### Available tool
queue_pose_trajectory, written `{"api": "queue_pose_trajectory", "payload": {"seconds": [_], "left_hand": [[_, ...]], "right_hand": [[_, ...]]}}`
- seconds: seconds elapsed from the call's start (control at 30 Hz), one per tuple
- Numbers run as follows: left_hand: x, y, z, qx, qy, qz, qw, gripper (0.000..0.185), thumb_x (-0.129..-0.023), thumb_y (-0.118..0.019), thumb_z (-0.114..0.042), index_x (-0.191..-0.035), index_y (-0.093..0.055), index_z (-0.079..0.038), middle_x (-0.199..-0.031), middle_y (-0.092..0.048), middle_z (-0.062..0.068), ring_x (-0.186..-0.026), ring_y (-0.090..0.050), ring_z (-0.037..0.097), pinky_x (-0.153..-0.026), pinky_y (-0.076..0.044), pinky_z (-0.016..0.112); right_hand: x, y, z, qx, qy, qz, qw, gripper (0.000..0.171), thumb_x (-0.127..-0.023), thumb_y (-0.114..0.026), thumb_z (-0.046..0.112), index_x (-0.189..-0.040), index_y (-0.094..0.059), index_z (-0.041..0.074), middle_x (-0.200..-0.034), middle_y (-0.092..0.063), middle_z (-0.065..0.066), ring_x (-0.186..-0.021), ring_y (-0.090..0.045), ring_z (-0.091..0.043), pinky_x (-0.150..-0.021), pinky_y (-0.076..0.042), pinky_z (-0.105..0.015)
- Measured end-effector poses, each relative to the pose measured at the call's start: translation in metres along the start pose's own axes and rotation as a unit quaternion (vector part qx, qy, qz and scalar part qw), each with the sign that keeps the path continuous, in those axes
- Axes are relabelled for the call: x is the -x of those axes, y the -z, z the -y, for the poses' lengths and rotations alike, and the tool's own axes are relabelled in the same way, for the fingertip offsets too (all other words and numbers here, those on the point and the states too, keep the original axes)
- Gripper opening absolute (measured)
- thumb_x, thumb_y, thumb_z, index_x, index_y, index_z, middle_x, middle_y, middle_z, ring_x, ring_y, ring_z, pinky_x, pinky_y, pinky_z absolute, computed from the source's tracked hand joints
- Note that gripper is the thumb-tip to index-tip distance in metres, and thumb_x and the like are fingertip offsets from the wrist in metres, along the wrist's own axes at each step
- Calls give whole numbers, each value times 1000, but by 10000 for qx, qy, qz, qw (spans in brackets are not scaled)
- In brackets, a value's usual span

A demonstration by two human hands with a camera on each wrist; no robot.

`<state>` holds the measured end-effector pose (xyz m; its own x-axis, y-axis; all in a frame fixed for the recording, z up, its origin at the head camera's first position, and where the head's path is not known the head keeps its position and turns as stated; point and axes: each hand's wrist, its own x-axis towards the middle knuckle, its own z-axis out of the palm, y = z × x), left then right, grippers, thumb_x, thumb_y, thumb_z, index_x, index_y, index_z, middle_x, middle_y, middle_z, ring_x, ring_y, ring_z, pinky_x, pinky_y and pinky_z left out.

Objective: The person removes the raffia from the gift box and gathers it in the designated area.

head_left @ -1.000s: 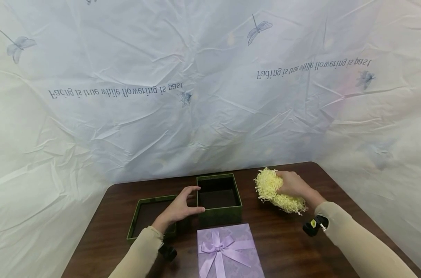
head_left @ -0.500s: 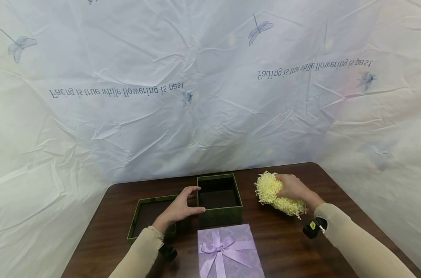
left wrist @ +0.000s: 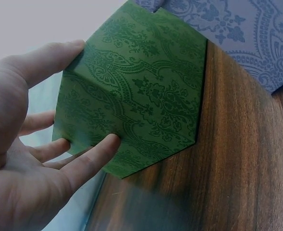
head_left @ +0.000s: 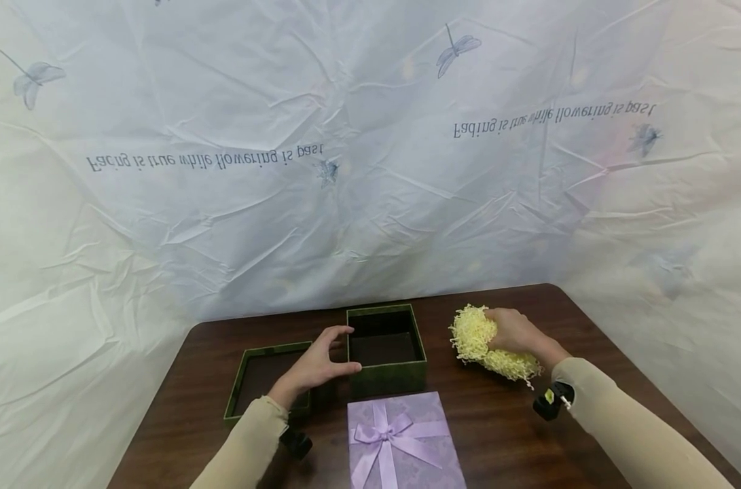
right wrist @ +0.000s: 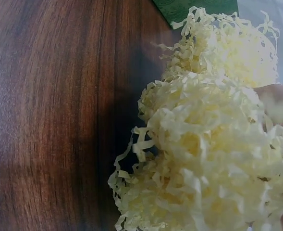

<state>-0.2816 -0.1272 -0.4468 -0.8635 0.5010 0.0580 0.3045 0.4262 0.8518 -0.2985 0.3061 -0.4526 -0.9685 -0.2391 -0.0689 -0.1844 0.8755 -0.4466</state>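
A green patterned box [head_left: 387, 377] stands uncovered, its dark inside showing. My left hand [head_left: 318, 363] is at its left side; in the left wrist view the thumb reaches the upper edge of the green box [left wrist: 136, 91] and the spread, mostly straight fingers [left wrist: 95, 156] touch its wall. To the right of the box, my right hand [head_left: 519, 333] grips a wad of pale yellow shredded paper [head_left: 473, 334], part of which hangs below the hand. In the right wrist view the shredded paper [right wrist: 203, 139] hides most of the fingers.
The green lid [head_left: 238, 387] lies hollow side up left of the box, partly behind the left forearm. A lilac gift box lid [head_left: 428, 448] with a ribbon bow sits in front. Behind the brown wooden table [head_left: 590, 407] hangs a printed pale curtain [head_left: 370, 224].
The right hand and the shredded paper have come down slightly. The left hand and the green box have stayed in place.
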Motion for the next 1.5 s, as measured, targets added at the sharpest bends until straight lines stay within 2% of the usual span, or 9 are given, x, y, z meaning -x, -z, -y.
{"api": "queue_pose_trajectory", "payload": {"seconds": [0.17, 0.43, 0.57, 0.63, 0.73, 0.97, 1.1, 1.3, 1.5], "left_hand": [[-8, -3, 19, -23, -43, -76, 10000, 72, -83, -79, -26, -144, -42, -16, -154, -28, 16, -134, -40, 43, -105, -41, 59], [-12, -5, 28, -125, -22, -19, 9999, 72, -82, -79, -34, -143, -43, -22, -154, -29, 12, -134, -42, 39, -103, -44, 55], [-12, -6, 27, -191, -12, -16, 9998, 72, -83, -78, -35, -144, -42, -22, -155, -28, 11, -134, -42, 39, -103, -44, 55], [-11, -6, 27, -203, -5, -23, 9998, 73, -83, -78, -35, -144, -42, -20, -155, -28, 11, -134, -41, 39, -103, -44, 55], [-11, -6, 27, -214, 16, -23, 9998, 74, -83, -78, -35, -145, -42, -19, -155, -28, 12, -134, -41, 39, -103, -44, 55], [-8, -8, 28, -227, 63, -42, 9997, 74, -82, -78, -41, -144, -42, -23, -155, -29, 11, -134, -42, 39, -103, -44, 54], [-6, -9, 30, -172, 50, -57, 9998, 74, -82, -78, -41, -144, -42, -23, -155, -28, 11, -134, -41, 39, -103, -44, 55], [-5, -8, 31, -71, 87, -35, 9999, 75, -81, -78, -42, -144, -42, -24, -155, -28, 11, -134, -40, 40, -102, -45, 55], [-9, -4, 28, -43, 88, -76, 9999, 71, -83, -79, -33, -143, -42, -25, -155, -27, 10, -135, -40, 39, -102, -44, 57]], "right_hand": [[0, -1, -2, -140, -46, 56, 9999, 75, -80, -72, 1, -145, -36, -10, -146, -37, -35, -55, -45, -15, -48, -38, -28], [2, -7, -5, -35, 31, 14, 10000, 77, -77, -75, 0, -144, -39, -10, -145, -39, -33, -87, -61, -30, -55, -42, -28], [3, -10, -5, -76, -2, -1, 10000, 78, -76, -75, -1, -144, -39, -9, -146, -39, -32, -78, -58, -21, -52, -42, -27], [3, -11, -5, -181, -75, 67, 9998, 78, -77, -74, -1, -146, -37, -7, -148, -37, -31, -62, -49, -15, -48, -40, -26], [5, -13, -5, -202, -74, 125, 9997, 78, -77, -74, -1, -146, -37, -7, -148, -36, -31, -55, -43, -12, -47, -39, -26], [5, -16, -5, -44, 25, 122, 9999, 78, -77, -77, 2, -145, -39, -7, -147, -39, -30, -71, -60, -17, -58, -43, -28], [5, -17, -5, 132, 122, 132, 9998, 77, -77, -78, 3, -144, -41, -6, -145, -42, -30, -87, -67, -28, -59, -43, -28], [3, -17, -1, 284, 156, 137, 9994, 76, -76, -77, 2, -143, -43, -6, -144, -45, -28, -123, -52, -44, -63, -43, -30], [-2, -16, -1, 350, 138, 107, 9992, 77, -76, -77, 4, -144, -43, -4, -145, -44, -27, -127, -47, -46, -64, -44, -31]]}}
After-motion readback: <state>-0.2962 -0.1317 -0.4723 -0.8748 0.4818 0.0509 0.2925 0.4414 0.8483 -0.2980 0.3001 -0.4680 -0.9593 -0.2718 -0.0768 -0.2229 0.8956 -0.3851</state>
